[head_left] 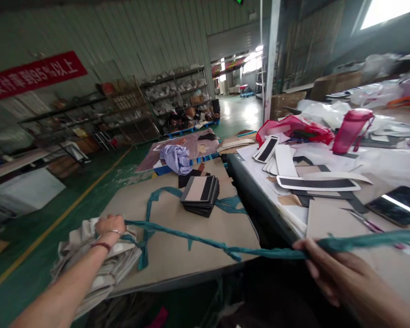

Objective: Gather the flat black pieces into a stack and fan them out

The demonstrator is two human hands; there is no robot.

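Observation:
My left hand [110, 225] is closed on one end of a long teal cloth strip [205, 240], resting on a stack of folded white sheets [99, 269] at the near left edge of a brown board [177, 255]. The strip runs taut to my right hand [324, 264], whose fingers are pinched around it above the work table. A stack of dark rectangular pieces [201, 193] lies on the board, with more teal strip [157, 196] looped around it.
The work table [259, 191] at right holds cut black-and-white pieces [319, 183], a pink bottle [351, 130], a red bag [294, 127], a phone [398, 205] and scissors [365, 222]. A lilac cloth [176, 159] lies beyond the board. Shelving [123, 109] lines the far wall across a green floor.

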